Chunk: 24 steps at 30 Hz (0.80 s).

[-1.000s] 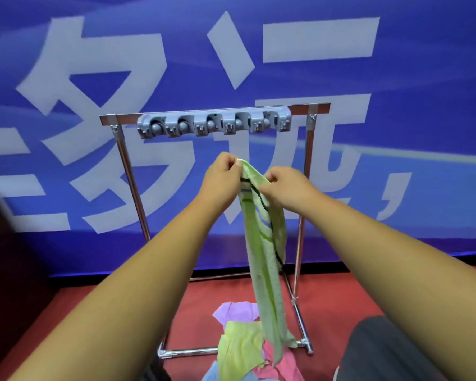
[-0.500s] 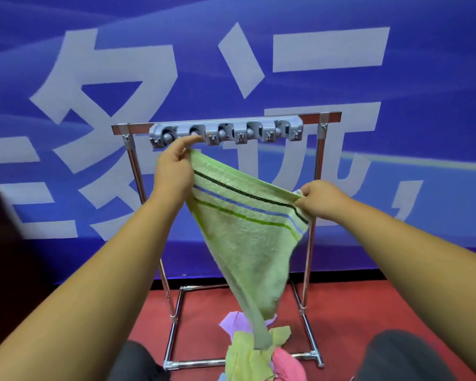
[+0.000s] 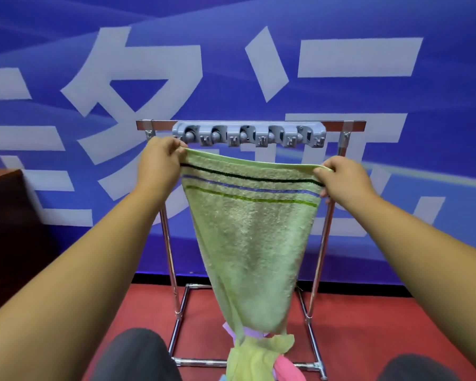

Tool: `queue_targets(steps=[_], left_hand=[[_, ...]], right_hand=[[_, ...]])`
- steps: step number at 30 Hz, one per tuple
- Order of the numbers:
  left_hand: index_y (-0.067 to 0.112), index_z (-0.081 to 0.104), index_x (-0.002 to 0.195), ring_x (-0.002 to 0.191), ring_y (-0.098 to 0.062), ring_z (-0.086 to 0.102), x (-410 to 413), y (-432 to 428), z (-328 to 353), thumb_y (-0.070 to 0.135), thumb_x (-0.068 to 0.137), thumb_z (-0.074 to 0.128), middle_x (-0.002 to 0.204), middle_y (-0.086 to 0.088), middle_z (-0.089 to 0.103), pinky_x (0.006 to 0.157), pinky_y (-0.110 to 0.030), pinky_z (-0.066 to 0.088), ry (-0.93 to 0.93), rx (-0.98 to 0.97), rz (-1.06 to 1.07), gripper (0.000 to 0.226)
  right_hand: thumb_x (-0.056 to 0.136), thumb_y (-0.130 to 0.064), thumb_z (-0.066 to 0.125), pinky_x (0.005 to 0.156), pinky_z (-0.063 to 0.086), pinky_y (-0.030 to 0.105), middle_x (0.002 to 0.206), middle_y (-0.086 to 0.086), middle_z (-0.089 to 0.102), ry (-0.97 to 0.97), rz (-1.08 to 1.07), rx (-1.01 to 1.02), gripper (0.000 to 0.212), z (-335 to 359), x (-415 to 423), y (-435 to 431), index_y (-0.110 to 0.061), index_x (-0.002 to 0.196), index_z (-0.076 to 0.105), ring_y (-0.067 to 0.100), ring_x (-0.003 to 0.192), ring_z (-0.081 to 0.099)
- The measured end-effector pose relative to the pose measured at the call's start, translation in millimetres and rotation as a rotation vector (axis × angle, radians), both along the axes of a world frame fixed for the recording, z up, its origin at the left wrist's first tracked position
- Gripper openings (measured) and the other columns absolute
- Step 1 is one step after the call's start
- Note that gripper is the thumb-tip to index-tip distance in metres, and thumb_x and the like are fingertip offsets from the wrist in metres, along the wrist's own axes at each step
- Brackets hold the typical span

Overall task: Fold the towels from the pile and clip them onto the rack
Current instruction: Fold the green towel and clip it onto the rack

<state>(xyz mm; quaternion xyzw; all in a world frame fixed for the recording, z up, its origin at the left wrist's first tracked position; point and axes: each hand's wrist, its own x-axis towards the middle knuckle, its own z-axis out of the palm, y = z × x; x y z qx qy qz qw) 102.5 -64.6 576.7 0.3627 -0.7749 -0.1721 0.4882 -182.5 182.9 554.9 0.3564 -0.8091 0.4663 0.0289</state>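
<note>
Left hand pinches top left corner of green towel, fingers curled over edge. Right hand grips top right corner likewise; hands well apart, top edge stretched between them. Towel: fuzzy terry, dark, blue and green stripes near top, narrowing downward to pile of yellow-green, pink, lilac cloths on red floor. Towel hangs before chrome rack, just below grey plastic clip strip.

Left hand and right hand pinch top corners of green striped towel, stretched wide just below clip strip on rack; towel pile on floor below.
</note>
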Motion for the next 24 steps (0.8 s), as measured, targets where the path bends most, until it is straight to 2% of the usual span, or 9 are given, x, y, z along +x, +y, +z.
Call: queue_targets(steps=[1,3,6,9,13,17,21,24], left_hand=[[0.026,0.073,0.092,0.093,-0.022,0.065,2,-2,0,0.020,0.104,0.063,0.103,-0.004,0.071,0.074,-0.031,0.042,0.003,0.013,0.013,0.016],[0.027,0.074,0.095,0.095,-0.023,0.067,7,-4,-2,0.024,0.103,0.064,0.102,-0.003,0.073,0.078,-0.032,0.045,0.010,0.065,0.038,0.013],[0.024,0.077,0.101,0.094,-0.020,0.067,14,-3,-6,0.028,0.103,0.065,0.098,0.001,0.074,0.083,-0.038,0.055,0.046,0.160,0.030,0.013],[0.026,0.077,0.102,0.096,-0.021,0.068,19,-4,-7,0.031,0.103,0.066,0.100,0.002,0.075,0.088,-0.045,0.059,0.066,0.202,0.011,0.013],[0.027,0.077,0.100,0.084,-0.022,0.066,20,-9,-9,0.033,0.102,0.069,0.104,-0.004,0.075,0.080,-0.044,0.060,0.088,0.296,-0.032,0.010],[0.015,0.073,0.106,0.067,-0.023,0.059,15,-6,-19,0.023,0.105,0.066,0.091,-0.009,0.068,0.064,-0.034,0.056,0.059,0.408,-0.067,0.010],[0.018,0.066,0.102,0.058,-0.023,0.069,9,-5,-46,0.018,0.110,0.057,0.090,-0.012,0.070,0.059,-0.033,0.057,0.085,0.567,-0.123,0.011],[0.019,0.061,0.105,0.051,-0.015,0.072,5,-2,-78,0.017,0.112,0.051,0.082,-0.008,0.069,0.057,-0.032,0.058,0.119,0.688,-0.146,0.012]], right_hand=[[0.107,-0.022,0.064,0.049,0.058,0.031,0.090,0.017,0.071,-0.107,0.045,-0.095,0.015,0,2,-2,-0.014,0.094,0.064,0.021,0.058,0.075],[0.109,-0.013,0.061,0.055,0.064,0.031,0.093,0.019,0.068,-0.246,0.110,-0.261,0.009,4,7,-7,-0.011,0.100,0.063,0.018,0.062,0.078],[0.109,-0.007,0.059,0.062,0.064,0.024,0.096,0.020,0.070,-0.340,0.152,-0.413,0.004,11,13,-12,-0.006,0.108,0.063,0.014,0.069,0.079],[0.110,-0.004,0.053,0.068,0.064,0.023,0.102,0.024,0.072,-0.380,0.167,-0.507,0.011,17,19,-14,-0.008,0.106,0.062,0.015,0.077,0.081],[0.112,-0.008,0.052,0.073,0.065,0.022,0.098,0.013,0.076,-0.293,0.126,-0.505,0.014,19,25,-10,-0.010,0.114,0.066,0.013,0.082,0.080],[0.111,-0.009,0.055,0.075,0.065,0.022,0.095,0.009,0.076,-0.261,0.124,-0.482,0.020,7,26,-5,-0.019,0.099,0.068,0.012,0.083,0.079],[0.109,-0.009,0.058,0.069,0.062,0.021,0.085,0.005,0.078,-0.288,0.164,-0.437,0.024,-17,25,-2,-0.024,0.095,0.069,0.009,0.076,0.078],[0.106,-0.013,0.061,0.068,0.063,0.026,0.071,-0.003,0.074,-0.257,0.164,-0.373,0.022,-47,27,4,-0.028,0.094,0.072,0.011,0.068,0.073]])
